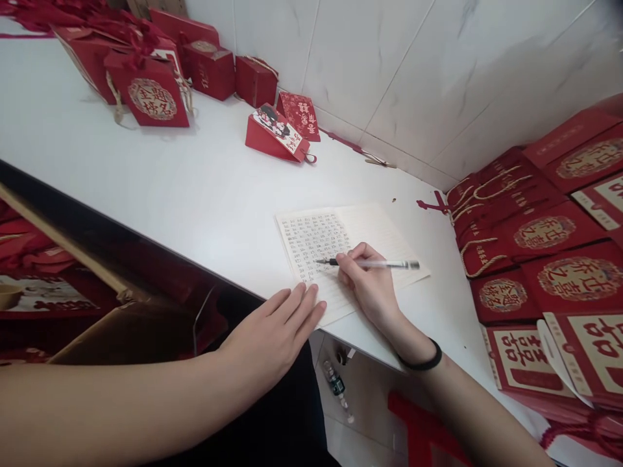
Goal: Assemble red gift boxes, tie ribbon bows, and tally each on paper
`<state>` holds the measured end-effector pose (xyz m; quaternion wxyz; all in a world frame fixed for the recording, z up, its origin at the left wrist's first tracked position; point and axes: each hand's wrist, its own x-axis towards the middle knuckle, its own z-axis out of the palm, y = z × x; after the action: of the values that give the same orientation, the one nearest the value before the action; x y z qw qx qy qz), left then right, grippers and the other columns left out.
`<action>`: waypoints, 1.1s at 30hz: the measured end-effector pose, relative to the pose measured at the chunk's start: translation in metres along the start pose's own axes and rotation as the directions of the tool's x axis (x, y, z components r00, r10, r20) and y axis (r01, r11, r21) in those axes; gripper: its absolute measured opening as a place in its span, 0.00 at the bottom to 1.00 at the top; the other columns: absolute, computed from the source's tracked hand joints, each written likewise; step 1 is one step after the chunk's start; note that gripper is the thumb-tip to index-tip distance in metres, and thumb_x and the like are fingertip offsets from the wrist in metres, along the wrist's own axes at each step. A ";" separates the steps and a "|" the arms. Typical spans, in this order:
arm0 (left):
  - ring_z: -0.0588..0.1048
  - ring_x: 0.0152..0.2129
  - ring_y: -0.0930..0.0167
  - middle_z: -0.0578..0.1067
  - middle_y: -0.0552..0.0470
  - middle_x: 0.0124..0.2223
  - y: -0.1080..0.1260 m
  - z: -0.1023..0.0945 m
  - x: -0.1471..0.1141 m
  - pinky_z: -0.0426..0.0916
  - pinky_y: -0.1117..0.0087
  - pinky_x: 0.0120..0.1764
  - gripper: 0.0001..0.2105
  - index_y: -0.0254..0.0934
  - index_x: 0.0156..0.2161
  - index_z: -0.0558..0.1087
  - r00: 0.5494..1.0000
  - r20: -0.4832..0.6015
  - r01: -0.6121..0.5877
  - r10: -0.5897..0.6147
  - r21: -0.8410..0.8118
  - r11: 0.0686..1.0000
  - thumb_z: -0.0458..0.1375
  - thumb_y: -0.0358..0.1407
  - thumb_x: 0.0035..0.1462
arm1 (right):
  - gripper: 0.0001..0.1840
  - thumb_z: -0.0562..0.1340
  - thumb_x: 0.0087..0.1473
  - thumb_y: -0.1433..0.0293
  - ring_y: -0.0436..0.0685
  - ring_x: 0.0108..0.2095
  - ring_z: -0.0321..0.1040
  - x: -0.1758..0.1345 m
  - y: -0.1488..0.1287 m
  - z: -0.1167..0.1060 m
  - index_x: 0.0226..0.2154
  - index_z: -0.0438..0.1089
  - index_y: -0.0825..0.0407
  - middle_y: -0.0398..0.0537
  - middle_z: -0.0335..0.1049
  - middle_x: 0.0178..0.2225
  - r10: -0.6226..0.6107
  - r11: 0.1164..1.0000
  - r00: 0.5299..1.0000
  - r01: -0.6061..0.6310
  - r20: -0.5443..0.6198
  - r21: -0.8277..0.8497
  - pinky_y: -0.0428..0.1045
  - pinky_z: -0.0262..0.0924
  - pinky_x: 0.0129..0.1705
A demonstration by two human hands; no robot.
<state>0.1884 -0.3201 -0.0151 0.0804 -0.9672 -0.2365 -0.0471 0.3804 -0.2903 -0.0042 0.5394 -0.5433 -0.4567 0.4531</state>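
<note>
An open notebook [384,237] lies on the white table, its left page filled with rows of small handwritten characters. My right hand [367,282] grips a clear-barrelled pen [389,264], the dark tip resting at or just over the written rows. Flat on the lower left corner of the notebook, at the table's front edge, lies my left hand [287,324], fingers stretched out and holding nothing. A black band circles my right wrist.
Red gift boxes [150,97] stand at the back left, with a red folded card box [277,133] nearer the notebook. Stacked red boxes and bags [545,233] fill the right side along the tiled wall. An open cardboard box [121,324] sits below left; a bottle [335,383] lies on the floor.
</note>
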 end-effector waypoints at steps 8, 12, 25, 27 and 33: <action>0.61 0.56 0.58 0.62 0.38 0.60 0.002 -0.001 0.000 0.56 0.61 0.54 0.25 0.30 0.59 0.60 1.000 -0.031 0.001 -0.001 0.027 1.000 0.50 0.34 0.55 | 0.12 0.64 0.52 0.62 0.50 0.24 0.63 -0.006 -0.004 0.008 0.29 0.63 0.51 0.41 0.67 0.25 -0.063 0.984 0.995 0.075 0.079 -0.160 0.45 0.59 0.26; 0.60 0.56 0.58 0.61 0.39 0.60 0.002 0.000 0.000 0.56 0.61 0.54 0.26 0.30 0.59 0.60 1.000 -0.027 0.001 0.000 0.018 1.000 0.51 0.35 0.55 | 0.17 0.62 0.53 0.63 0.49 0.20 0.59 -0.007 -0.001 0.007 0.21 0.57 0.51 0.38 0.61 0.18 -0.137 0.951 0.989 0.146 0.052 -0.273 0.45 0.55 0.25; 0.61 0.56 0.58 0.62 0.38 0.60 0.004 0.000 0.001 0.56 0.61 0.54 0.25 0.29 0.59 0.60 1.000 -0.027 0.006 -0.005 0.032 0.999 0.51 0.36 0.56 | 0.18 0.59 0.51 0.66 0.48 0.19 0.50 -0.005 0.003 0.006 0.15 0.54 0.51 0.37 0.54 0.15 -0.160 0.873 0.984 0.181 0.083 -0.453 0.45 0.48 0.23; 0.61 0.56 0.58 0.61 0.38 0.60 0.004 0.000 0.001 0.56 0.61 0.54 0.26 0.29 0.59 0.60 1.000 -0.021 0.006 -0.006 0.027 1.000 0.51 0.36 0.55 | 0.19 0.58 0.51 0.66 0.48 0.18 0.50 -0.004 0.002 0.006 0.15 0.54 0.51 0.37 0.53 0.15 -0.161 0.875 0.983 0.184 0.090 -0.447 0.45 0.48 0.23; 0.60 0.57 0.58 0.60 0.40 0.61 0.005 -0.001 0.002 0.57 0.60 0.54 0.26 0.30 0.59 0.59 1.000 0.024 0.007 -0.008 0.039 0.999 0.50 0.36 0.56 | 0.19 0.58 0.51 0.66 0.48 0.19 0.49 -0.004 0.003 0.008 0.15 0.52 0.51 0.37 0.52 0.15 -0.155 0.869 0.983 0.183 0.099 -0.459 0.45 0.47 0.23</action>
<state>0.1919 -0.3238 -0.0144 0.0960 -0.9651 -0.2417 -0.0312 0.3723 -0.2931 -0.0074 0.4170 -0.6013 -0.6135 0.2969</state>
